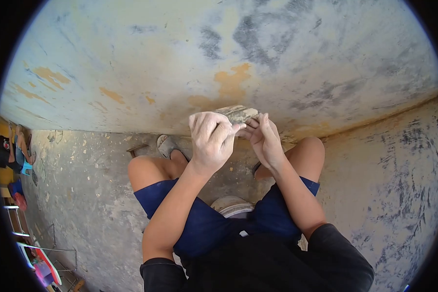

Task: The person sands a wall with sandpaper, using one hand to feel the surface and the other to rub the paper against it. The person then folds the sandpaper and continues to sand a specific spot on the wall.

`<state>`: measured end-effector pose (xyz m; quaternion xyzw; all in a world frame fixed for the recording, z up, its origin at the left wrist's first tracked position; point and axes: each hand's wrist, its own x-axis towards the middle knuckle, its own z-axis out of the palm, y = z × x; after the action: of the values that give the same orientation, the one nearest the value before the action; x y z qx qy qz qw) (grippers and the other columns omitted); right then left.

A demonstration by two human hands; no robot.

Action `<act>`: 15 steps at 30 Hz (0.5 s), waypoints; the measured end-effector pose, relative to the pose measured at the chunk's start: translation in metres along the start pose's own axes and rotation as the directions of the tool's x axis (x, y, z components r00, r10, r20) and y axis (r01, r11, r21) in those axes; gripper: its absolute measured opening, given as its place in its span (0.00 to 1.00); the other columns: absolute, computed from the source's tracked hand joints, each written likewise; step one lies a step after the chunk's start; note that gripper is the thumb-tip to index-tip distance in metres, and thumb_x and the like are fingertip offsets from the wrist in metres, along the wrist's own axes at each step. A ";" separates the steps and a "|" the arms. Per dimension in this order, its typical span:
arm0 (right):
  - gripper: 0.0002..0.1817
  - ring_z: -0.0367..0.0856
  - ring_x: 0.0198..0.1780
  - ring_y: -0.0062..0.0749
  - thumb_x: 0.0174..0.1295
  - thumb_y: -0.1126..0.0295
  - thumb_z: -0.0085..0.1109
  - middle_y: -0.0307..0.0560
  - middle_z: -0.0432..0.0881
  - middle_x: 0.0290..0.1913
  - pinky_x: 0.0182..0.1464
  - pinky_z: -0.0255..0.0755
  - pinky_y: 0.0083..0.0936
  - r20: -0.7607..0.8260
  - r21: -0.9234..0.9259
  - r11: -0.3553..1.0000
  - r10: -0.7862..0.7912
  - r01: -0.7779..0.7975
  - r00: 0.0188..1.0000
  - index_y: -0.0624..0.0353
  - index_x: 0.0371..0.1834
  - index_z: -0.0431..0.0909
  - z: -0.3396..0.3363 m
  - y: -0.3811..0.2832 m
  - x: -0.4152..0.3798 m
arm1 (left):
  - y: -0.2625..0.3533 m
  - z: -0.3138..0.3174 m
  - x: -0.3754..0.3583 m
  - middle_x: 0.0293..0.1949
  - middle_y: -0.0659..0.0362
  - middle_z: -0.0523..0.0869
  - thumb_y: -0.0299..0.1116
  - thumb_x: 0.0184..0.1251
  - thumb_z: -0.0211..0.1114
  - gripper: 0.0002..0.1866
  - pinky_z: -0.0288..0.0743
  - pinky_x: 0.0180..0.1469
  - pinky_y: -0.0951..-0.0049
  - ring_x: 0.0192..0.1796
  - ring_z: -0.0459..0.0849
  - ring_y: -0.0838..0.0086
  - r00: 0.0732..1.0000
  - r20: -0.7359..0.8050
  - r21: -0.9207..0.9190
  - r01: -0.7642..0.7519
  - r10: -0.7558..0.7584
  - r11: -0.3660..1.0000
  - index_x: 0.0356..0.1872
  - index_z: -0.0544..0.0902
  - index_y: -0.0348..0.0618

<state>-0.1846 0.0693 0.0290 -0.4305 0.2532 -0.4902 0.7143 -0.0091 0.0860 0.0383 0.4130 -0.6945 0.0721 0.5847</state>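
Both hands, whitened by dust, meet in front of the wall around a flat, pale piece (238, 113) with dark streaks, which looks like dusty sandpaper. My left hand (210, 141) has its fingers curled over the left end of the piece. At the other end, my right hand (265, 141) pinches the edge between thumb and fingers. Part of the piece is hidden behind the left knuckles. Close behind it stands the wall (160, 63), patched with grey smears and bare ochre spots.
Under me is a round, pale seat (232, 207). On the rough concrete floor (97, 194) a small brown object (137, 150) lies near my sandal (166, 146). Another person (22, 146) sits at far left by a blue stool (27, 168). Metal frames (63, 250) stand at lower left.
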 end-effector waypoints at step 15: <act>0.17 0.88 0.57 0.28 0.73 0.77 0.69 0.47 0.90 0.57 0.62 0.82 0.30 -0.053 0.192 0.977 0.099 -0.088 0.994 0.63 0.63 0.82 -0.010 -0.004 0.005 | 0.014 0.004 0.005 0.44 0.56 0.84 0.35 0.51 0.88 0.22 0.76 0.56 0.56 0.47 0.83 0.58 0.956 0.292 -0.146 0.030 0.014 0.989 0.40 0.82 0.44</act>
<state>-0.1925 0.0608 0.0275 -0.3327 0.2474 -0.4911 0.7661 -0.0212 0.0902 0.0465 0.3771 -0.7751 -0.0441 0.5050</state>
